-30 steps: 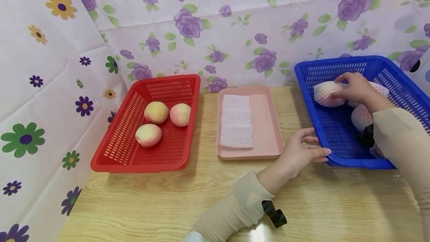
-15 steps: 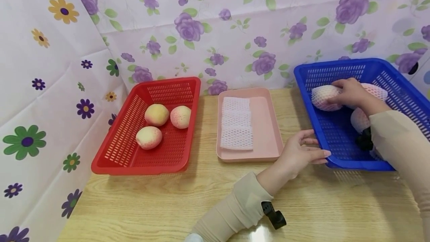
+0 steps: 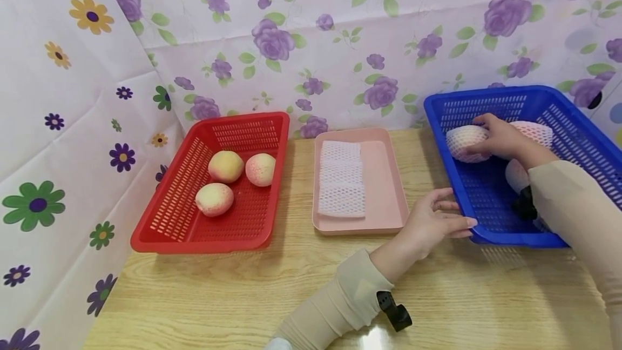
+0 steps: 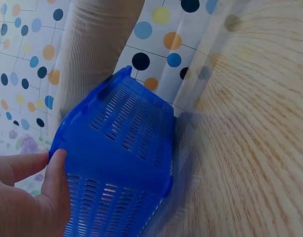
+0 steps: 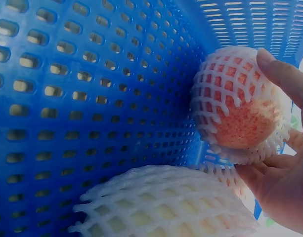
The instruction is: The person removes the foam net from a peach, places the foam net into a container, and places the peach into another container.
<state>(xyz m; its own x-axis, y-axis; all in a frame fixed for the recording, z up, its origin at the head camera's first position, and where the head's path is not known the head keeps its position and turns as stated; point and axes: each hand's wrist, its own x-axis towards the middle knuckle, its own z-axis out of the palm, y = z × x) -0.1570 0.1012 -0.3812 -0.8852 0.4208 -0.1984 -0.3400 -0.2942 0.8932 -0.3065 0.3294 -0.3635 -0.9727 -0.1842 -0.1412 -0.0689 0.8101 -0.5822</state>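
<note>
"Shifted slightly leftward since the earlier head frames: right hand [image 3: 500, 136] with netted peach [image 3: 462, 145]. Surroundings, head view?"

"Wood-grain table [image 3: 218, 296], lower frame. Floral cloth [image 3: 335, 64], upper frame."

"Containers?"

"Red basket [image 3: 204, 243], left of frame: three bare peaches [image 3: 225, 166]. Pink tray [image 3: 382, 193], centre: white foam nets [image 3: 341, 177], laid flat along its left half. Blue basket [image 3: 515, 239], right: the netted peach near its upper-left corner, right thumb and fingers curled round it; other netted fruit [image 3: 534, 132] alongside."

"Left wrist view?"

"Table, right. Dotted cloth [image 4: 153, 17] and beige sleeve [image 4: 94, 54], upper left. Blue basket, centre. Left hand [image 4: 30, 197], lower left: digits extended, parted, tips touching the rim."

"Right wrist view?"

"Perforated blue wall, upper left. Gripped peach, upper right, reddish skin partly outside its net. Another netted fruit, bottom centre."
</note>
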